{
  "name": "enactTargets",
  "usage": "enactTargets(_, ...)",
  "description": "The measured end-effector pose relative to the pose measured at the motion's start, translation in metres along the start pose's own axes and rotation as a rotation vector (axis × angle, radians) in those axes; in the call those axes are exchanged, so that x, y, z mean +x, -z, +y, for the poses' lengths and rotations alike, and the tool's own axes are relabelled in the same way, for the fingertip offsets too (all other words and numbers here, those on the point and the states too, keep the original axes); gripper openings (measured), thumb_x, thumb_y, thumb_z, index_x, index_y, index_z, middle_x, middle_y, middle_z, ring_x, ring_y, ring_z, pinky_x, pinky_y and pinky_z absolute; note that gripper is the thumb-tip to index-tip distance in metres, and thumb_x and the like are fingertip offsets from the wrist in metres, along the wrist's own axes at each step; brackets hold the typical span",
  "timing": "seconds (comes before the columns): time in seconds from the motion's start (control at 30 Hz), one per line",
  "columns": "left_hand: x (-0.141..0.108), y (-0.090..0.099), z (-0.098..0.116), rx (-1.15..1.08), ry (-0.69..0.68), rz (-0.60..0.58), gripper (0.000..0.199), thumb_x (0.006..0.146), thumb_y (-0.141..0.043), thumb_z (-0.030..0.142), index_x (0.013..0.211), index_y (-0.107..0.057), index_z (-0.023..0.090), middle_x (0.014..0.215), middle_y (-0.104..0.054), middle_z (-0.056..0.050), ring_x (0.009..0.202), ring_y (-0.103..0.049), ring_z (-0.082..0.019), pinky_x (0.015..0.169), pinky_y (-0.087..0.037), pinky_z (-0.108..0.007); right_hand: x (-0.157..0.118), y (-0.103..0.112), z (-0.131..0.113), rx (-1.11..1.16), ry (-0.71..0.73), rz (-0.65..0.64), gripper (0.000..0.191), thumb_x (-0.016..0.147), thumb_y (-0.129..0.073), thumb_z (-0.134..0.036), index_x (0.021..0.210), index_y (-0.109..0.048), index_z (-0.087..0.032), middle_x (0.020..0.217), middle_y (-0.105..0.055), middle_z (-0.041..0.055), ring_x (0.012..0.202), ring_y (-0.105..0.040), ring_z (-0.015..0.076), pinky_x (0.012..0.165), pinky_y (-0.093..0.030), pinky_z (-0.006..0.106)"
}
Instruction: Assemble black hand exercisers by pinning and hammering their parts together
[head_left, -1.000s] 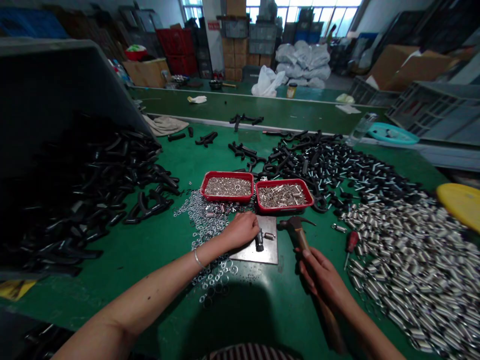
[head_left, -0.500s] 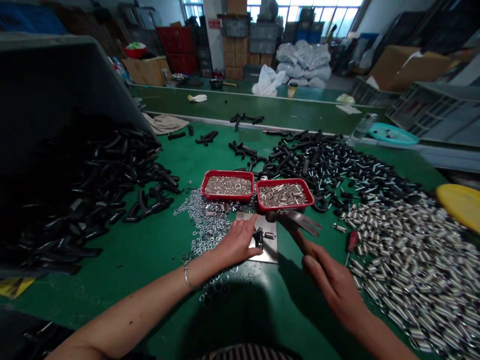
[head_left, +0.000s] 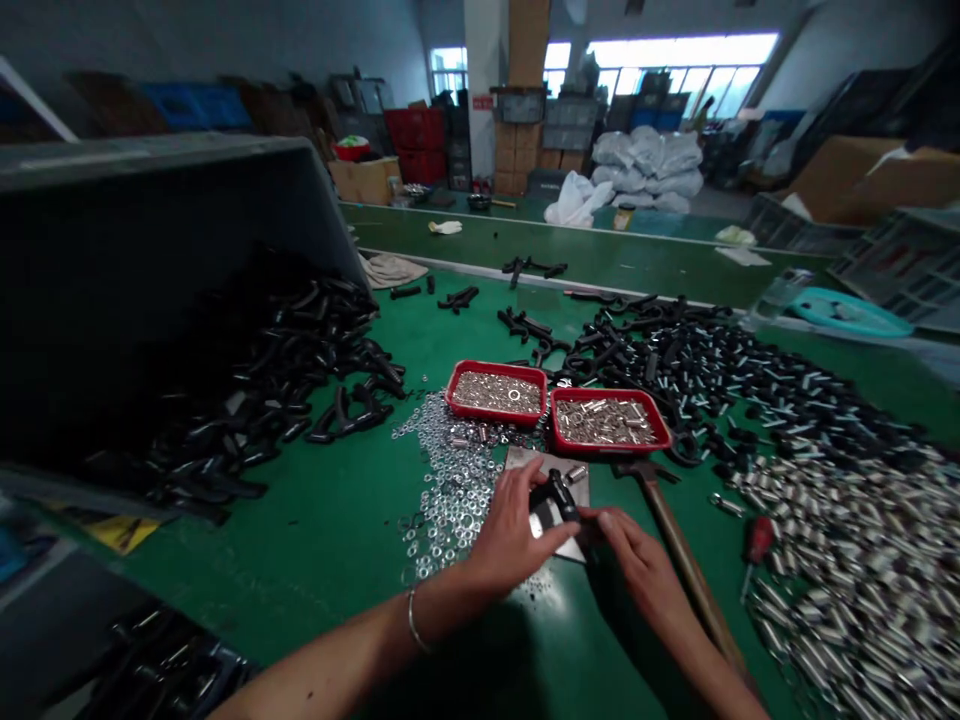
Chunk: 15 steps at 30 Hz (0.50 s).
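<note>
My left hand point(head_left: 514, 525) grips a small black part point(head_left: 562, 492) between thumb and fingers, over a flat metal plate point(head_left: 517, 458). At the part's near end, my right hand point(head_left: 637, 565) has its thumb and fingertips pressed together on it; the exact contact is partly hidden. A small coil spring point(head_left: 576, 474) lies on the plate beside the part. The hammer point(head_left: 686, 545) rests on the green table right of the plate, its wooden handle running toward me and partly behind my right forearm.
Two red trays, one with tiny metal pieces point(head_left: 498, 417) and one with pins point(head_left: 611, 447), stand beyond the plate. Loose nuts point(head_left: 457, 490) spread leftward. A grey bin point(head_left: 330, 200) spills black handles point(head_left: 300, 340). At right are a screwdriver point(head_left: 759, 540), springs point(head_left: 847, 570) and black parts point(head_left: 697, 360).
My right hand has put the hammer down on the table and moved in to the black part. The part has turned in my left hand. The whole view has shifted.
</note>
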<state>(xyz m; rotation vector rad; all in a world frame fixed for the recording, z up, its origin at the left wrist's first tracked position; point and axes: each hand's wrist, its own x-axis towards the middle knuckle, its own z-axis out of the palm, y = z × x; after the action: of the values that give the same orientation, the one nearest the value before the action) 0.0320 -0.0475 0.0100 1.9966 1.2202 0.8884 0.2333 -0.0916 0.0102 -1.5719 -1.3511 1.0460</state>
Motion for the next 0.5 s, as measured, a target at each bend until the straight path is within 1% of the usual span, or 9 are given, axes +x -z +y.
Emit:
enactTargets(0.03, -0.005, -0.002, 0.001, 0.038, -0.067, -0.001, 0.084, 0.083, -0.068, 0.05, 0.15, -0.022, 0.026, 0.132, -0.051, -0.015, 0.123, -0.05, -0.033, 0.107, -0.041, -0.056, 0.005, -0.016, -0.005, 0.163, -0.069, -0.031, 0.042, 0.093, -0.049, -0.054, 0.104, -0.073, -0.022, 0.101, -0.071, 0.0094, 0.101, -0.062, 0.028, 0.093, -0.048, 0.042)
enactTargets(0.1, -0.012, -0.001, -0.002, 0.111, -0.189, -0.053, 0.086, 0.084, -0.068, 0.047, 0.151, -0.018, 0.025, 0.136, -0.049, -0.017, 0.127, -0.047, -0.034, 0.109, -0.037, -0.058, 0.013, -0.044, -0.014, 0.404, -0.168, -0.022, 0.043, 0.091, -0.053, -0.057, 0.103, -0.072, -0.019, 0.096, -0.071, 0.0086, 0.093, -0.065, 0.0264, 0.084, -0.051, 0.037)
enactTargets(0.17, -0.014, 0.012, -0.011, 0.128, -0.222, -0.116, 0.08, 0.088, -0.065, 0.044, 0.151, -0.02, 0.024, 0.135, -0.051, -0.016, 0.124, -0.05, -0.031, 0.107, -0.042, -0.052, 0.022, -0.064, -0.017, 0.488, -0.179, 0.005, 0.041, 0.088, -0.059, -0.056, 0.099, -0.071, -0.018, 0.093, -0.071, 0.0075, 0.085, -0.065, 0.0234, 0.076, -0.052, 0.033)
enactTargets(0.2, -0.013, 0.024, -0.017, 0.126, -0.208, -0.131, 0.073, 0.09, -0.062, 0.042, 0.15, -0.023, 0.024, 0.132, -0.053, -0.015, 0.12, -0.052, -0.028, 0.104, -0.045, -0.048, 0.025, -0.069, -0.017, 0.489, -0.163, 0.02, 0.04, 0.087, -0.061, -0.056, 0.097, -0.071, -0.018, 0.091, -0.07, 0.0066, 0.08, -0.063, 0.0212, 0.071, -0.051, 0.03)
enactTargets(0.27, -0.002, 0.056, -0.034, 0.142, -0.164, -0.094, 0.053, 0.096, -0.054, 0.037, 0.144, -0.035, 0.025, 0.125, -0.057, -0.011, 0.114, -0.056, -0.024, 0.1, -0.048, -0.042, 0.032, -0.074, -0.016, 0.458, -0.135, 0.055, 0.038, 0.086, -0.063, -0.055, 0.096, -0.07, -0.019, 0.086, -0.067, 0.0045, 0.07, -0.059, 0.0174, 0.061, -0.048, 0.026)
enactTargets(0.3, 0.008, 0.076, -0.044, 0.169, -0.144, -0.038, 0.043, 0.098, -0.049, 0.034, 0.139, -0.042, 0.025, 0.123, -0.058, -0.01, 0.113, -0.056, -0.022, 0.101, -0.047, -0.042, 0.035, -0.075, -0.015, 0.445, -0.132, 0.077, 0.038, 0.085, -0.063, -0.055, 0.096, -0.069, -0.02, 0.083, -0.065, 0.0035, 0.066, -0.057, 0.0161, 0.056, -0.046, 0.025)
enactTargets(0.37, 0.039, 0.118, -0.068, 0.248, -0.071, 0.094, 0.03, 0.099, -0.045, 0.029, 0.127, -0.052, 0.023, 0.122, -0.058, -0.008, 0.115, -0.056, -0.02, 0.104, -0.044, -0.04, 0.04, -0.075, -0.013, 0.436, -0.14, 0.12, 0.036, 0.084, -0.064, -0.055, 0.095, -0.067, -0.021, 0.081, -0.063, 0.0025, 0.062, -0.054, 0.0148, 0.05, -0.043, 0.023)
enactTargets(0.43, 0.077, 0.161, -0.095, 0.352, 0.116, 0.235, 0.025, 0.097, -0.048, 0.028, 0.118, -0.057, 0.019, 0.121, -0.06, -0.009, 0.114, -0.058, -0.02, 0.103, -0.044, -0.035, 0.044, -0.075, -0.009, 0.421, -0.138, 0.147, 0.035, 0.083, -0.064, -0.056, 0.093, -0.064, -0.022, 0.083, -0.063, 0.0028, 0.063, -0.055, 0.0156, 0.049, -0.043, 0.023)
enactTargets(0.5, 0.115, 0.199, -0.119, 0.488, 0.409, 0.395, 0.028, 0.094, -0.053, 0.028, 0.118, -0.054, 0.014, 0.126, -0.058, -0.013, 0.115, -0.058, -0.021, 0.101, -0.044, -0.032, 0.046, -0.076, -0.005, 0.373, -0.102, 0.164, 0.034, 0.084, -0.063, -0.055, 0.092, -0.063, -0.022, 0.084, -0.063, 0.0031, 0.067, -0.057, 0.0171, 0.053, -0.045, 0.025)
